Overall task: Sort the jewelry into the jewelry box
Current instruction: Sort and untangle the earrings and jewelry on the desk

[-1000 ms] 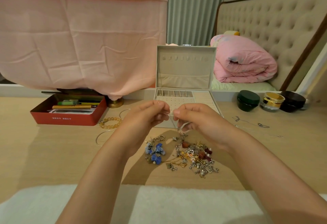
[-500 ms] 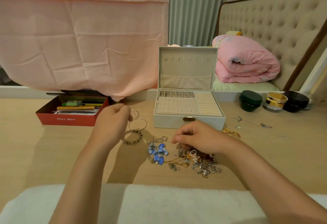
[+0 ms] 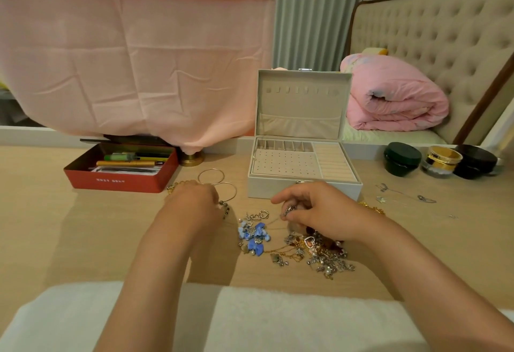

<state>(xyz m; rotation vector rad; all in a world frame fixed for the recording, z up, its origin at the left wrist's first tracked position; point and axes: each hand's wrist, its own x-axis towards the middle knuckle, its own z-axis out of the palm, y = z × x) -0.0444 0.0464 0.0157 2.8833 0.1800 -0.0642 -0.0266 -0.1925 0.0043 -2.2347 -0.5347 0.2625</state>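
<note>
A pale wooden tabletop (image 3: 83,240) carries the work, with a white fluffy cloth (image 3: 278,321) along its near edge. Behind it hang a pink cloth (image 3: 125,59) and a grey-green curtain (image 3: 314,12); to the right we see a tufted headboard (image 3: 431,45) and a rolled pink quilt (image 3: 395,95). A red tin (image 3: 116,182) of pens sits far left, and three jars (image 3: 442,161) far right.

The left hand (image 3: 194,201) lies palm down beside two thin bangles (image 3: 219,182), fingers curled onto a dark beaded bracelet (image 3: 226,209); whether they pinch it we cannot tell. The right hand (image 3: 319,212) hovers over the jewelry pile (image 3: 314,251), thumb and fingers pinching a small silver piece (image 3: 289,209), index finger reaching left.

The jewelry box (image 3: 261,187) stands just beyond both hands, between tin and jars. Its long axis runs left to right, its clasp side faces us, and its lid (image 3: 301,106) stands upright at the back. The pile spreads in front of the box, with a blue flower piece (image 3: 254,237) at its left.
</note>
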